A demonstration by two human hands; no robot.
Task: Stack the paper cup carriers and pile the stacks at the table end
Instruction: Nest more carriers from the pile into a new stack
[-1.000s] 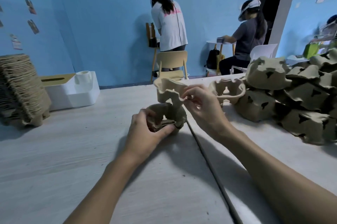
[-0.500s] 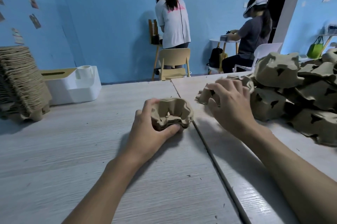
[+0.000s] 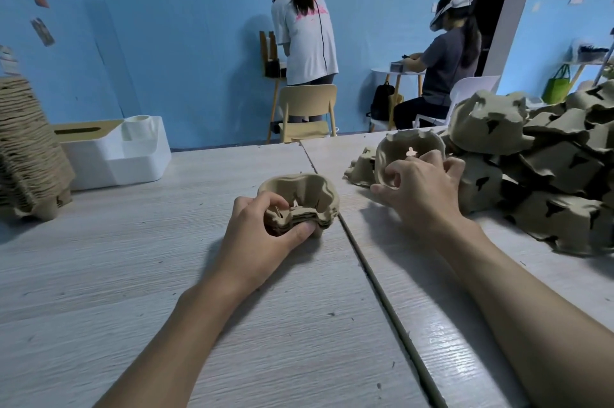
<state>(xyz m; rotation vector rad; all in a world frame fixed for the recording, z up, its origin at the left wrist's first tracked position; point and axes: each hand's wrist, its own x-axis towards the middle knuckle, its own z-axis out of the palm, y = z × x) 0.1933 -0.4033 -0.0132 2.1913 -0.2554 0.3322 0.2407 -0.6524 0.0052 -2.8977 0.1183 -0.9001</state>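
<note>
Pulp carrier stack [image 3: 300,205] gripped by left hand [image 3: 262,235]; right of stack, right hand [image 3: 422,188] grips single carrier [image 3: 407,155] beside loose heap [image 3: 538,168].

A white organiser box [image 3: 113,155] sits on the desk [image 3: 99,291], far left of the fingers [image 3: 254,203]; beyond them, a wooden chair [image 3: 307,108], a standing person [image 3: 305,38] and a seated person [image 3: 445,65].

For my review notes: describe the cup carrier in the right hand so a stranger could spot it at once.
Find the big loose heap of brown carriers on the right side of the table. At its left edge the right hand grips one carrier tipped upright. Unlike its neighbours, which show their backs, its hollow faces the camera, with a pale cut-out inside.
</note>
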